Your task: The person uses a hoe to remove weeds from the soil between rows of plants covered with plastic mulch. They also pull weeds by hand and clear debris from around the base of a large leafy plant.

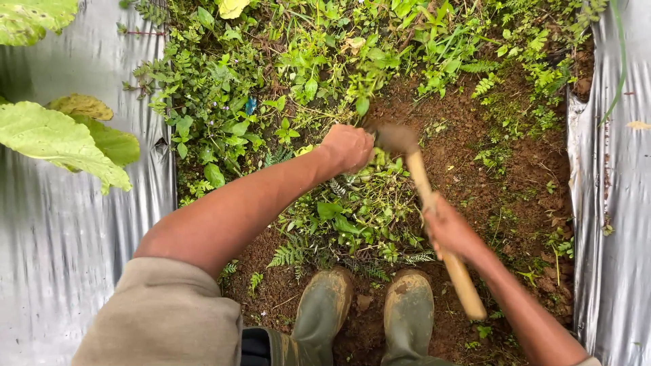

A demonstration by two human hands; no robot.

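My right hand (449,229) grips the wooden handle (464,285) of a small hoe, whose muddy head (395,137) rests in the soil at the edge of the weeds. My left hand (347,147) is closed around a clump of green weeds (371,177) right beside the hoe head. A pile of pulled or loose weeds (352,217) lies between my arms. My two muddy green rubber boots (325,308) stand at the bottom on bare brown soil.
Silver plastic mulch sheets border the strip on the left (61,237) and on the right (610,203). Dense weeds (271,68) cover the far part; scraped brown soil (488,183) lies on the right. Large leaves (54,139) overhang the left sheet.
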